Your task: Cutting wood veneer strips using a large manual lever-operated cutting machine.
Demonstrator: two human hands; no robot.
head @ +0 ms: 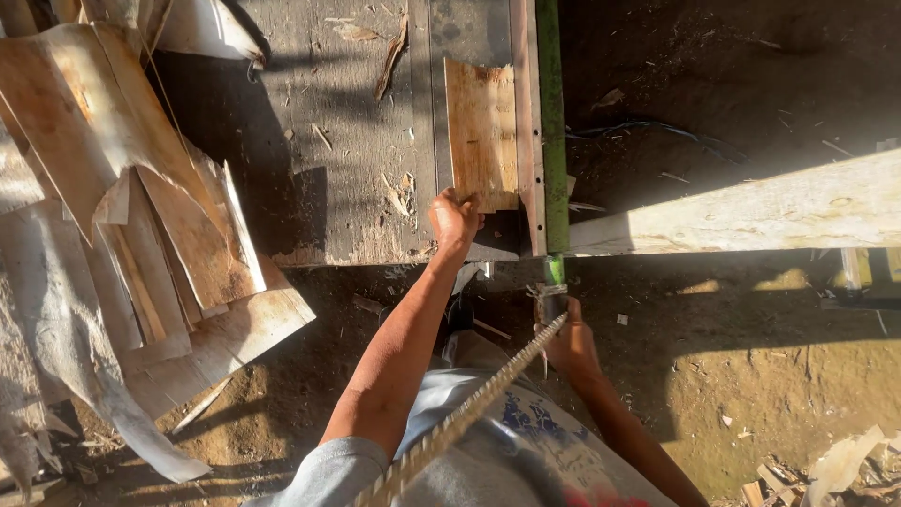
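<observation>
My left hand (454,220) grips the near edge of a thin rectangular veneer sheet (481,131) that lies flat on a worn grey table (347,141), beside a green cutting bar (552,122). My right hand (568,340) is lower, closed around the handle end of the green bar (556,272) just off the table's near edge. A twisted rope (469,413) runs diagonally from my right hand toward my body.
A heap of curled veneer sheets (122,235) lies at the left, overlapping the table corner. A pale wooden beam (751,211) extends right from the green bar. Dirt floor with wood scraps (826,469) lies below and right.
</observation>
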